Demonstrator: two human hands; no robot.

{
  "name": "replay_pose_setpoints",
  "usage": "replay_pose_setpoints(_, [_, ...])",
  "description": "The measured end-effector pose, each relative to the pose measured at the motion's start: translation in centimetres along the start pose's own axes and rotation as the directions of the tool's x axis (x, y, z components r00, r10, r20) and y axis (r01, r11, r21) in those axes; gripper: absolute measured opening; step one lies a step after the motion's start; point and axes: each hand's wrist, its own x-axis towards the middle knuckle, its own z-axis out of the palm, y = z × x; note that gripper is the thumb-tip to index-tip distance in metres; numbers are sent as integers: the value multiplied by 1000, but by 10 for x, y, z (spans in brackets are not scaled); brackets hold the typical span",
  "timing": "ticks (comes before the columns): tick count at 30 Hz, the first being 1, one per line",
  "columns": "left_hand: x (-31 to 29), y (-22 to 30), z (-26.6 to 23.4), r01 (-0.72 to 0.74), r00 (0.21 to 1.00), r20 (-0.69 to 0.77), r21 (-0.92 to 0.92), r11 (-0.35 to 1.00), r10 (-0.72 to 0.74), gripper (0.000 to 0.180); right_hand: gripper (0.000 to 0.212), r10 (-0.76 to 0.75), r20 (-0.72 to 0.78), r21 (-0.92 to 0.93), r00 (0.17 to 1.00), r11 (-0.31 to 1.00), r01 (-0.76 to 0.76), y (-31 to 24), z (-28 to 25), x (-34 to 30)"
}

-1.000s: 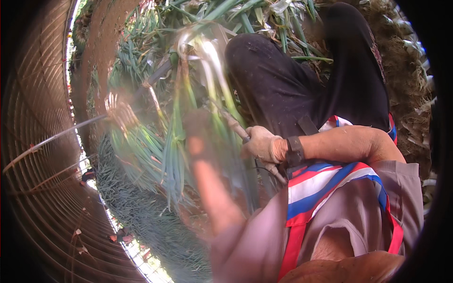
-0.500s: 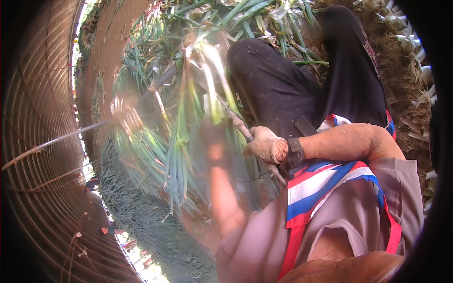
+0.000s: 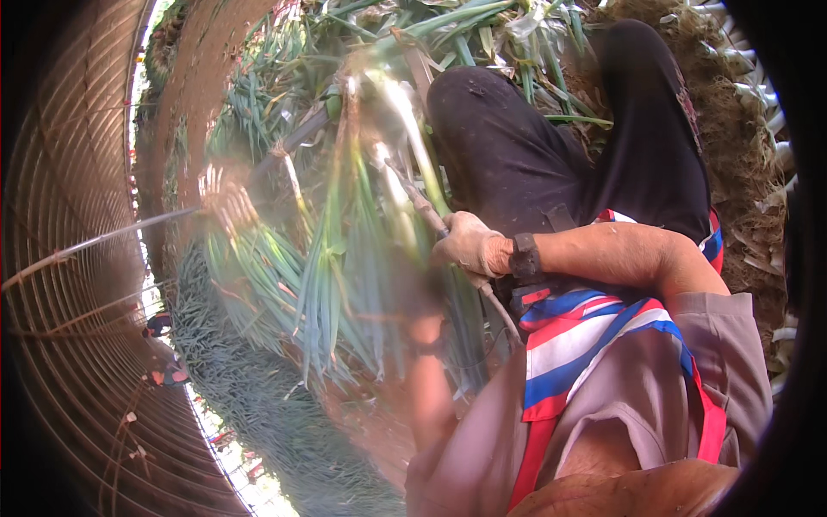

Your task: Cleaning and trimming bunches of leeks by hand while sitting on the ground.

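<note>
My right hand point(image 3: 468, 247), in a pale work glove, is closed round a slim, hose-fed air nozzle point(image 3: 422, 207). Its thin hose point(image 3: 500, 312) runs back toward my body. The nozzle's tip lies against or very near the white stem of a green onion point(image 3: 394, 185). My left hand point(image 3: 419, 289), in a dark glove and blurred, is closed on the leafy part of that onion, its fingers hard to make out. Beside it, a second long green onion point(image 3: 413, 129) rests along my knee. Several more green onions point(image 3: 332, 250) lie to the left, leaves toward me.
A heap of leaves and peelings point(image 3: 465, 30) lies beyond my knee. Farther left is a bunch with roots point(image 3: 228, 202), with a metal rod point(image 3: 112, 246) near it. Dense green leaves point(image 3: 258, 388) spread at lower left. Rooty onion ends point(image 3: 741, 146) line the right side.
My left hand has drawn back toward me and slightly right, and the onion's white stem has come with it past the nozzle. My right hand has shifted slightly up and left.
</note>
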Motion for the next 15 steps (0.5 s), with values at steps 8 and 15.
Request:
replay_pose_setpoints(8, [11, 6, -10, 86, 996, 29, -203, 976, -81, 24, 26, 8, 42, -12, 999, 1000, -7, -7, 3, -8])
replay_pose_setpoints(15, [13, 33, -32, 133, 991, 38, -369, 920, -128, 25, 29, 84, 2, 17, 996, 996, -84, -15, -5, -14])
